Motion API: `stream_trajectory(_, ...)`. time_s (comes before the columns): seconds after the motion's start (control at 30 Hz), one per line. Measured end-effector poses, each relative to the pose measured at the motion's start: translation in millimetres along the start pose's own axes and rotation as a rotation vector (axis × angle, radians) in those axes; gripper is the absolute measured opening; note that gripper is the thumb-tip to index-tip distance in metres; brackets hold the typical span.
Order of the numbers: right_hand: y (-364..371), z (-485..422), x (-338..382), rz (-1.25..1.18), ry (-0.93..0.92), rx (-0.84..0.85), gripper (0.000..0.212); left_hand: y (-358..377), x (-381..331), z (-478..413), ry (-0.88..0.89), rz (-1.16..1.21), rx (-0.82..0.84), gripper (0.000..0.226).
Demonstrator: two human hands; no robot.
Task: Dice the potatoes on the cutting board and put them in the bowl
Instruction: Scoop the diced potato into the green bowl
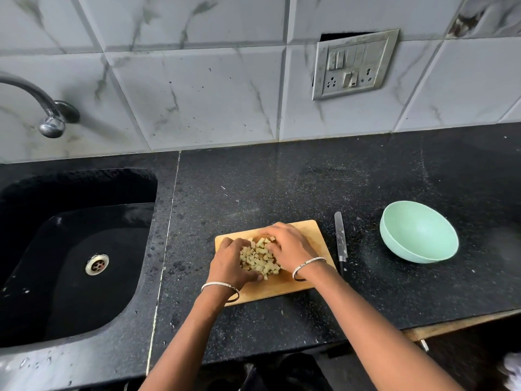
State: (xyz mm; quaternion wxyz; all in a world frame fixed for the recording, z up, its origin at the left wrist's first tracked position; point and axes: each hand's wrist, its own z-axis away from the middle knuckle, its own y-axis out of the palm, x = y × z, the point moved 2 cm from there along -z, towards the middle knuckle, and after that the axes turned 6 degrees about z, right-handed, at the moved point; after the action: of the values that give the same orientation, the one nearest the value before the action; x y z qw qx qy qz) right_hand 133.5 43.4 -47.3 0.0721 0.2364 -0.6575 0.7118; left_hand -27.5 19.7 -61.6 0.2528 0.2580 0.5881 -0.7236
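A heap of pale diced potato (259,258) lies in the middle of a wooden cutting board (313,232) on the black counter. My left hand (229,263) cups the heap from the left, its fingers curled round the cubes. From the right, my right hand (287,244) curves over and against the same heap. Right of the board a knife (340,241) lies flat on the counter, blade pointing away from me. Further right stands a mint-green bowl (418,232) with nothing visible inside.
A black sink (70,249) with a metal drain fills the left side, with a tap (48,108) above it. A switch and socket plate (353,64) is set in the tiled wall. The counter's front edge (366,331) runs close below the board.
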Motion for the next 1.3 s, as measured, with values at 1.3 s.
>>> stream_trajectory(1.3, -6, 17, -10, 0.063, 0.199, 0.252, 0.069, -5, -11, -5, 0.008, -0.210, 0.125, 0.090)
